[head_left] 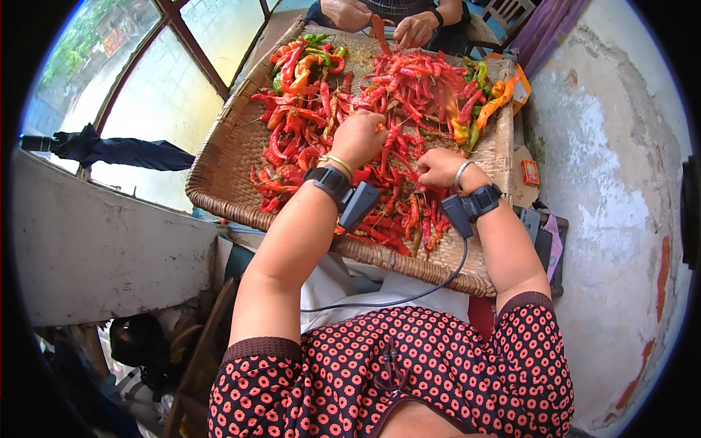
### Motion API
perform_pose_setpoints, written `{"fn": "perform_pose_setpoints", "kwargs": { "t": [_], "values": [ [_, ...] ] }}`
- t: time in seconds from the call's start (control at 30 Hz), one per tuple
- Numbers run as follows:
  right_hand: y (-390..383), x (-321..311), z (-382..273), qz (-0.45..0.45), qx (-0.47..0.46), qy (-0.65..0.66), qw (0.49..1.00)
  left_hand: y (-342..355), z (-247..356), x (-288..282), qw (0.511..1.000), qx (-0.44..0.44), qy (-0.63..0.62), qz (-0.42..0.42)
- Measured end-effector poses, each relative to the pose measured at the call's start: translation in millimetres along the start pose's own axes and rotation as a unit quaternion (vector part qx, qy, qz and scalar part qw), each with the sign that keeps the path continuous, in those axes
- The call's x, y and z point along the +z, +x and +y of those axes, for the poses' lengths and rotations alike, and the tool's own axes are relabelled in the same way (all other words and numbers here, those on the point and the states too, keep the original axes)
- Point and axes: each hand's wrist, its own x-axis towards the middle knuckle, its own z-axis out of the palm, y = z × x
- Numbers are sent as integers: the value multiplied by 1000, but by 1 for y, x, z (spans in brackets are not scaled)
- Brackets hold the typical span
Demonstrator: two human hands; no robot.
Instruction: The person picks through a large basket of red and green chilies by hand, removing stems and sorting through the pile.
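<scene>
Red chili peppers (292,120) lie heaped in a large woven bamboo tray (237,150) in front of me. My left hand (359,139) is closed in a fist over the middle of the heap, and a bit of red chili pepper shows at its fingers. To its right, and a little nearer, my right hand (440,169) has its fingers curled and pressed together just above the peppers; what they hold, if anything, is hidden. Green and orange peppers (500,91) lie along the tray's right side, with more at the far left.
Across the tray, another person's hands (415,31) are over its far edge, near a long red pepper. A folded dark umbrella (139,152) lies by the window at left. A worn wall (606,160) rises at right, with a small red box (529,173) beside the tray.
</scene>
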Motion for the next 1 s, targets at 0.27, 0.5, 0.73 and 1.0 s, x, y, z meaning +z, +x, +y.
{"fn": "perform_pose_setpoints", "kwargs": {
  "t": [0.27, 0.5, 0.73, 1.0],
  "values": [
    [25, 21, 17, 237, -108, 265, 928, -1, -12, 12, 970, 56, 54, -229],
    [39, 30, 4, 254, -86, 71, 961, -4, -5, 9, 943, 109, -68, -307],
    [37, 20, 8, 333, -77, 216, 915, 3, 12, -12, 973, -13, -14, -230],
    [20, 4, -4, 199, -86, 523, 825, 4, 5, 6, 948, -120, -189, -226]
  ]
}}
